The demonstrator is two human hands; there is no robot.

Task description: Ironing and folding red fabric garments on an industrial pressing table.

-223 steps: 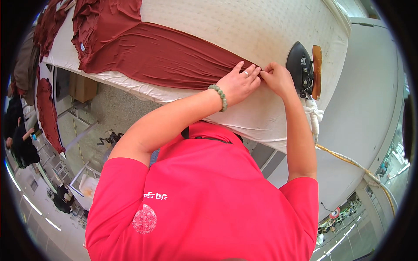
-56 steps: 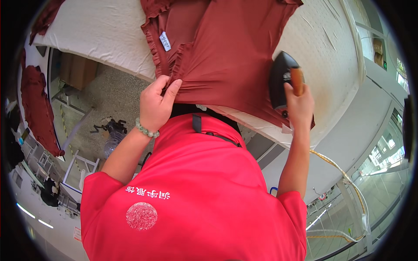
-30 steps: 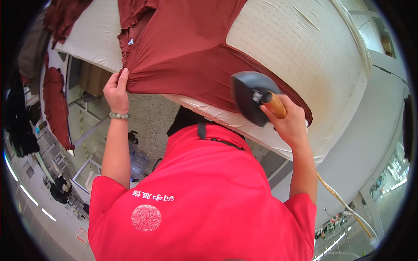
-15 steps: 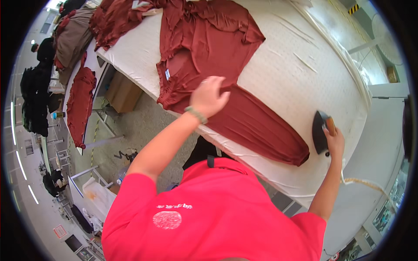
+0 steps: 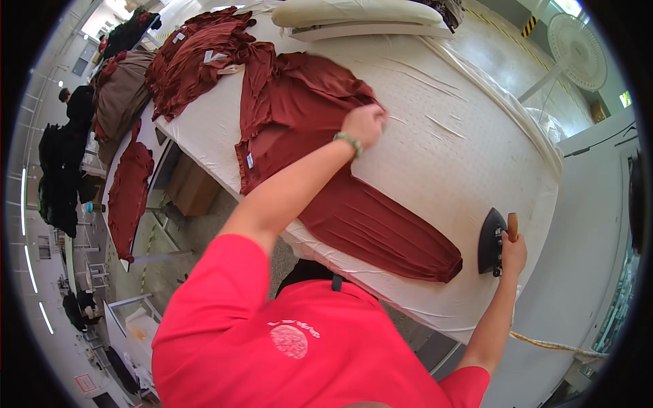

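Note:
A dark red garment [image 5: 303,136] lies spread on the white padded ironing table [image 5: 435,177]. One long gathered sleeve [image 5: 388,231] stretches toward the near right, and a white label [image 5: 249,161] shows by the garment's left edge. At the garment's right edge my left hand [image 5: 365,126], with a beaded bracelet on its wrist, is closed on the dark red fabric. My right hand [image 5: 514,255] grips the wooden handle of a dark iron [image 5: 488,241]. The iron is at the table's right side, just beyond the sleeve's cuff and apart from it.
More dark red garments [image 5: 197,61] are heaped at the far left of the table. A padded sleeve board [image 5: 360,15] stands at the far edge. The iron's cord [image 5: 558,347] trails off to the right. A white fan [image 5: 577,51] stands beyond the table.
My left hand has moved away and to the right, from above the garment's near part to its right edge, and has closed on fabric. My right hand still holds the iron.

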